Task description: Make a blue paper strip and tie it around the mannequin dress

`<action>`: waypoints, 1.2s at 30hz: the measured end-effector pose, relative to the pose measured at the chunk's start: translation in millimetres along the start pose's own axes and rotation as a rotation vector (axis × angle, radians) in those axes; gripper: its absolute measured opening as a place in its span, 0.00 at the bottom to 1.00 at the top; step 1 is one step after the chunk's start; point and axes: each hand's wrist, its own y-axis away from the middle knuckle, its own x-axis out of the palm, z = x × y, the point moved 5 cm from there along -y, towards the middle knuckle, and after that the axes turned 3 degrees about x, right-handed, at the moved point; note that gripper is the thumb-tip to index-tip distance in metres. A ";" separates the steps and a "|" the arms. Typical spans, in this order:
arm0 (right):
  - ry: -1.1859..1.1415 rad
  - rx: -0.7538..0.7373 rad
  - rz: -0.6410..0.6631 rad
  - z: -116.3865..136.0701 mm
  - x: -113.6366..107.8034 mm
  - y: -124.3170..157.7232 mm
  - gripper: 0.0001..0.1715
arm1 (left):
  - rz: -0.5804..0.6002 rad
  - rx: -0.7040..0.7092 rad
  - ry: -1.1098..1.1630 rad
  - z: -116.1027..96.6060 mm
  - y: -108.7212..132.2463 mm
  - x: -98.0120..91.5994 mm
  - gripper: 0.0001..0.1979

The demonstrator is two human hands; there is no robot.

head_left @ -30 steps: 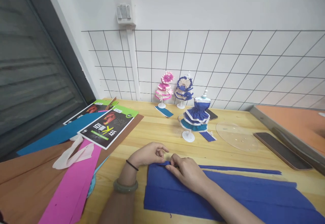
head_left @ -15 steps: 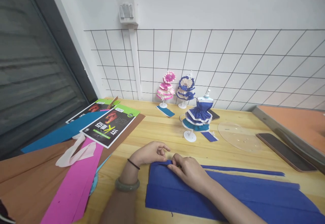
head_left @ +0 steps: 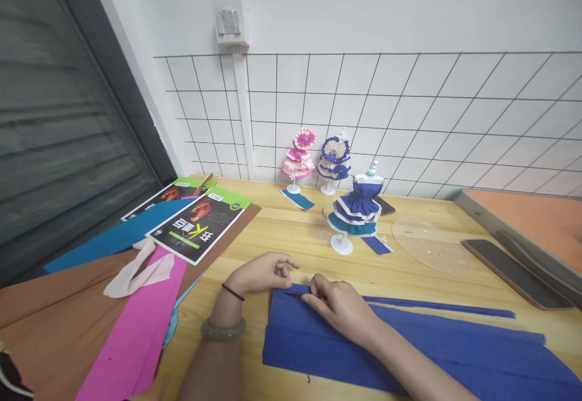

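A wide sheet of blue crepe paper [head_left: 364, 352] lies across the front of the table, folded in layers. Along its far edge runs a narrow blue strip [head_left: 436, 305], parted from the sheet over much of its length. My left hand [head_left: 266, 272] is at the sheet's far left corner, thumb and fingertips closed on the strip's end. Just to the right, my right hand [head_left: 341, 307] pinches the same edge, its forearm lying across the sheet. A short dark slit shows between the hands. Whether the right fingers also hold a small tool is hidden.
Three doll stands wear paper dresses: pink [head_left: 297, 162], blue-and-cream [head_left: 334, 162] and blue-and-teal [head_left: 359, 207]. Right are a clear disc [head_left: 430, 246], a phone [head_left: 513, 274] and an orange-topped tray [head_left: 527, 225]. Left lie brown paper [head_left: 50, 316], pink paper [head_left: 136, 328] and a printed booklet [head_left: 200, 225].
My left hand has shifted slightly left, widening the gap between the hands and showing more of the strip's end. My right hand keeps its pinch in nearly the same place.
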 end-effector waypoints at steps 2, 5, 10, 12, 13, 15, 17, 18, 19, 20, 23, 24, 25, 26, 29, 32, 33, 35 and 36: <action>0.004 0.006 0.003 1.7 0.4 -1.5 0.12 | -0.003 -0.004 0.000 -0.9 0.4 0.1 0.22; 0.011 0.009 0.004 3.8 1.1 -4.4 0.12 | -0.008 -0.005 -0.002 -2.3 1.1 -0.4 0.22; 0.011 0.000 0.018 7.5 2.0 -8.3 0.12 | -0.014 0.002 -0.012 -4.1 1.5 -1.0 0.21; 0.012 -0.001 0.024 8.6 2.4 -9.0 0.12 | -0.021 0.002 -0.018 -4.0 1.6 -1.7 0.21; 0.013 -0.002 0.025 9.0 2.5 -9.2 0.12 | -0.023 0.002 -0.020 -3.7 1.7 -2.0 0.21; 0.012 -0.004 0.024 9.1 3.2 -9.2 0.12 | -0.025 0.004 -0.023 -3.3 2.0 -2.6 0.21; 0.010 -0.004 0.018 8.7 3.7 -8.7 0.12 | -0.022 0.007 -0.022 -3.0 2.2 -3.0 0.21; 0.010 -0.004 0.013 8.6 3.9 -8.3 0.12 | -0.021 0.009 -0.021 -3.0 2.3 -3.1 0.20; 0.011 -0.004 0.007 8.7 3.9 -7.9 0.12 | -0.020 0.011 -0.020 -3.0 2.4 -3.2 0.20; 0.013 -0.003 0.001 8.9 3.7 -7.5 0.13 | -0.020 0.013 -0.020 -3.0 2.4 -3.3 0.20; 0.019 0.002 -0.013 10.6 2.5 -7.1 0.13 | -0.024 0.018 -0.026 -3.3 2.2 -3.5 0.20; 0.020 0.003 -0.012 11.4 2.3 -7.3 0.13 | -0.026 0.018 -0.030 -3.4 2.1 -3.5 0.20; 0.022 0.006 -0.010 12.2 2.1 -7.7 0.13 | -0.028 0.019 -0.033 -3.4 2.1 -3.6 0.21; 0.025 0.007 -0.006 13.0 2.2 -8.2 0.13 | -0.029 0.019 -0.035 -3.3 2.1 -3.6 0.21; 0.037 0.017 -0.006 14.4 3.0 -10.3 0.13 | -0.029 0.017 -0.037 -2.7 2.1 -3.6 0.21; 0.045 0.018 -0.009 15.3 4.7 -12.0 0.14 | -0.033 0.015 -0.039 -2.1 2.2 -3.9 0.21; 0.047 0.016 -0.011 15.5 5.2 -12.3 0.14 | -0.035 0.015 -0.040 -2.1 2.1 -4.0 0.21; 0.049 0.008 -0.018 15.8 5.7 -12.6 0.14 | -0.036 0.015 -0.041 -1.9 2.0 -4.1 0.21; 0.049 0.006 -0.020 15.8 5.8 -12.6 0.14 | -0.036 0.015 -0.041 -1.9 1.9 -4.0 0.21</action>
